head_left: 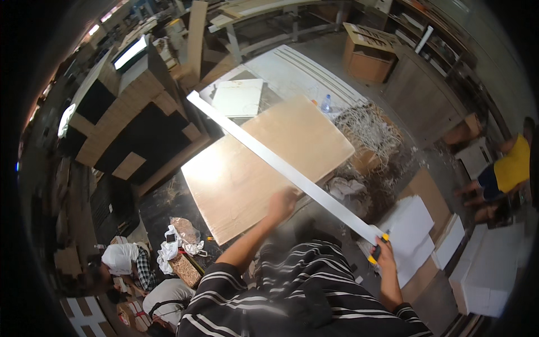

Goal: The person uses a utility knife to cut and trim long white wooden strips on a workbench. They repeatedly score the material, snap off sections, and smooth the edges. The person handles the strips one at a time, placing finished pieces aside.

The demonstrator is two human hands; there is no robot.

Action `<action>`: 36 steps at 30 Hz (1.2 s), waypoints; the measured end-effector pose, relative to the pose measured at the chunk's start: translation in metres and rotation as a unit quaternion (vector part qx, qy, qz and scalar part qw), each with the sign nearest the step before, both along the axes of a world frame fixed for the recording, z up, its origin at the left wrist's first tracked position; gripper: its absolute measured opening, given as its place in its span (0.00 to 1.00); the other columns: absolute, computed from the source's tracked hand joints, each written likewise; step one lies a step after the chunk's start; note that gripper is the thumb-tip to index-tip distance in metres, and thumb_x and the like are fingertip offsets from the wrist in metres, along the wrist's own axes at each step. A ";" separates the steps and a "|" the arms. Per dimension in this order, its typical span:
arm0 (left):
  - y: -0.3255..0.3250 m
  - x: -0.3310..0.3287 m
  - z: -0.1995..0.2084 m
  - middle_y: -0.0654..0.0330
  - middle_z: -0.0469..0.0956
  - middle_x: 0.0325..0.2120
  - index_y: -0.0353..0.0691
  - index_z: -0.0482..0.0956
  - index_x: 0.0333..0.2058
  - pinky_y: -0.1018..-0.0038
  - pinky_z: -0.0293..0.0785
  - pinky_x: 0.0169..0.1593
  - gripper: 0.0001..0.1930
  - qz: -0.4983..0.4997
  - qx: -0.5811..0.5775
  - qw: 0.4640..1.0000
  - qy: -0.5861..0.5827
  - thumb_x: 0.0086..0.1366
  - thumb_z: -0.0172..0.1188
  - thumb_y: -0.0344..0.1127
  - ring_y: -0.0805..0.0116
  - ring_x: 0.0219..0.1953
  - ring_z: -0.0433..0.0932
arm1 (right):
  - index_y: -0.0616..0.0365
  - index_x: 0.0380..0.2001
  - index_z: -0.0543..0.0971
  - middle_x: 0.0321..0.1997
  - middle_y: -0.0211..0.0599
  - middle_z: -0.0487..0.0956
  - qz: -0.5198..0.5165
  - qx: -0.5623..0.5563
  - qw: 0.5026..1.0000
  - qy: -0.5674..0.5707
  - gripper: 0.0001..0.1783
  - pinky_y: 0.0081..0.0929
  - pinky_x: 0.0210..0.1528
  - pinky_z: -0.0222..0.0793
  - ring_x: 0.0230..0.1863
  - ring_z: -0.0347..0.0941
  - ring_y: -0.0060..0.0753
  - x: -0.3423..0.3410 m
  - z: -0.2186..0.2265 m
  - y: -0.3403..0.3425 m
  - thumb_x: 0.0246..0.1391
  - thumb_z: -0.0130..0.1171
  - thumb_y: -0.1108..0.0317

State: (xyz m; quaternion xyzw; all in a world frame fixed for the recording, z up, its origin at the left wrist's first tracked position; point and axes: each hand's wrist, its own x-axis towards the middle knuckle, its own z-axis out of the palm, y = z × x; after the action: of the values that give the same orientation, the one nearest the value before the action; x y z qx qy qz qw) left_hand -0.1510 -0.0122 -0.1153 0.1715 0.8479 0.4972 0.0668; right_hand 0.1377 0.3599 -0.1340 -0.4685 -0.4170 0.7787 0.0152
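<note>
A tan board (264, 163) lies slanted on the work surface in front of me. Across it runs a long white strip (269, 157), from beyond the far left edge down to my right side. My right hand (386, 255) is closed around a yellow-and-black utility knife (373, 256), right at the strip's near end; whether the fingers also grip the strip is hidden. My left hand (282, 205) is at the board's near edge, left of the strip. Motion blurs its fingers, and nothing can be made out in them.
Beyond the board are a white panel (238, 96) and a plastic bottle (326, 103). A heap of shredded strips (368, 135) sits to the right, with white sheets (412, 236) nearer. Stacked panels (135, 118) stand left. Co-workers are at lower left (126, 261) and far right (511, 165).
</note>
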 end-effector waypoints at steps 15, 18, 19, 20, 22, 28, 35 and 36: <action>-0.066 0.164 -0.009 0.53 0.83 0.39 0.32 0.77 0.50 0.67 0.84 0.35 0.17 0.039 0.245 0.830 -0.499 0.72 0.62 0.41 0.61 0.34 0.85 | 0.58 0.66 0.67 0.33 0.36 0.78 0.102 -0.161 0.976 0.105 0.35 0.29 0.38 0.72 0.33 0.75 0.28 0.004 0.017 -0.262 0.72 0.47 0.41; -0.090 0.175 -0.003 0.52 0.83 0.38 0.31 0.74 0.51 0.68 0.85 0.32 0.16 0.057 0.275 0.800 -0.531 0.73 0.61 0.37 0.61 0.31 0.86 | 0.56 0.67 0.68 0.36 0.36 0.78 0.105 -0.164 0.980 0.049 0.30 0.31 0.45 0.73 0.38 0.75 0.29 0.031 0.026 -0.256 0.72 0.49 0.49; -0.099 0.178 -0.002 0.53 0.82 0.42 0.33 0.73 0.54 0.66 0.86 0.34 0.18 0.041 0.261 0.809 -0.525 0.74 0.60 0.40 0.59 0.35 0.86 | 0.56 0.63 0.72 0.35 0.34 0.78 0.126 -0.123 0.982 0.072 0.23 0.31 0.43 0.75 0.37 0.76 0.30 0.039 0.028 -0.257 0.73 0.51 0.54; -0.105 0.179 -0.002 0.53 0.82 0.41 0.33 0.72 0.54 0.65 0.86 0.35 0.17 0.042 0.272 0.808 -0.521 0.75 0.58 0.38 0.60 0.35 0.86 | 0.55 0.61 0.72 0.35 0.34 0.78 0.117 -0.108 0.986 0.047 0.21 0.32 0.41 0.75 0.36 0.76 0.31 0.045 0.030 -0.260 0.73 0.51 0.55; -0.116 0.180 0.001 0.52 0.81 0.41 0.33 0.71 0.56 0.65 0.86 0.38 0.18 0.043 0.279 0.811 -0.512 0.76 0.57 0.39 0.60 0.35 0.86 | 0.54 0.57 0.74 0.35 0.34 0.78 0.106 -0.077 0.991 0.009 0.18 0.32 0.38 0.76 0.34 0.77 0.32 0.052 0.036 -0.268 0.73 0.52 0.57; -0.124 0.176 0.028 0.47 0.82 0.46 0.32 0.71 0.56 0.64 0.85 0.45 0.19 -0.086 0.267 0.792 -0.542 0.76 0.56 0.40 0.59 0.39 0.86 | 0.50 0.59 0.71 0.42 0.42 0.81 0.072 -0.129 0.986 0.075 0.18 0.35 0.35 0.78 0.33 0.80 0.38 0.049 0.078 -0.286 0.76 0.45 0.55; -0.106 0.186 0.071 0.48 0.82 0.46 0.30 0.71 0.54 0.64 0.85 0.44 0.17 -0.140 0.336 0.763 -0.535 0.75 0.58 0.38 0.56 0.40 0.86 | 0.55 0.63 0.76 0.43 0.37 0.82 0.241 0.279 0.922 0.117 0.20 0.24 0.40 0.72 0.35 0.77 0.33 0.051 0.144 -0.298 0.73 0.51 0.61; -0.104 0.188 0.075 0.48 0.82 0.45 0.30 0.72 0.54 0.64 0.86 0.44 0.17 -0.141 0.344 0.762 -0.531 0.75 0.58 0.37 0.56 0.40 0.87 | 0.52 0.62 0.78 0.41 0.35 0.81 0.263 0.413 0.864 0.121 0.20 0.26 0.41 0.71 0.36 0.76 0.34 0.051 0.152 -0.298 0.70 0.55 0.62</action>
State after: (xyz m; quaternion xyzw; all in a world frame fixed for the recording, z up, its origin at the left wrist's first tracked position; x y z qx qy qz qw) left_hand 0.0370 -0.1166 -0.0399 0.0092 0.4153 0.7520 0.5118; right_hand 0.1888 0.0620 0.0176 -0.1946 -0.8031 0.5608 0.0526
